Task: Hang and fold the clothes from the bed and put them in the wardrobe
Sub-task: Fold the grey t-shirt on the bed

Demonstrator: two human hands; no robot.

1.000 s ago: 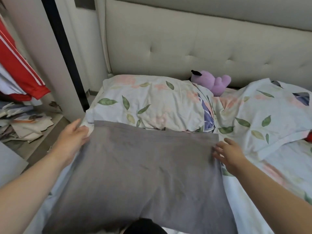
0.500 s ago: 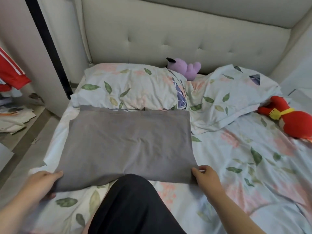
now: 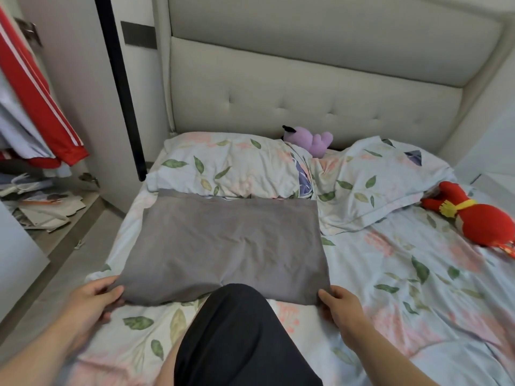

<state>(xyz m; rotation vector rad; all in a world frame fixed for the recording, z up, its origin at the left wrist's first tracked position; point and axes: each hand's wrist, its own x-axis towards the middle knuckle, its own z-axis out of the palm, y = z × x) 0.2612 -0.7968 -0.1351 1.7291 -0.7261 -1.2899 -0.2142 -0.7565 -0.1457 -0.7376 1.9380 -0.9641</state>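
Grey cloth [image 3: 228, 246] lies flat on the bed [image 3: 390, 288], folded to a rough rectangle. Far edge touches the left pillow [image 3: 223, 165], near edge sits at the person's knee. Some creases across the middle.

Left hand [image 3: 92, 299] pinches the near-left corner of the cloth, thumb on top, fingers curled under the edge. Right hand [image 3: 338, 302] is at the near-right corner, thumb touching the edge; fingers curl down at the sheet beside it. Looks like a grip on that corner, but the fingers under the fabric are hidden.

Black shorts leg [image 3: 242, 338] pokes in between the two forearms, overlapping the cloth's near edge.

Bed contents: two pillows in leaf-and-flower print side by side under the headboard [image 3: 306, 101]; right pillow [image 3: 384, 185] sits tilted, one corner overlapping the sheet. Purple plush toy [image 3: 312, 139] is wedged between the pillows and the headboard. Red plush toy [image 3: 473, 218] lies on the sheet near the right edge, just beside the right pillow's corner.

Wardrobe [image 3: 69, 79] stands open on the left, black-edged door panel next to the bed head. Inside: red jacket [image 3: 36, 101] with white stripes hanging, pale garments behind it. On the wardrobe floor, a loose heap of papers and flattened boxes [image 3: 41, 207]. Grey cloth is well apart from the wardrobe, on the bed only.
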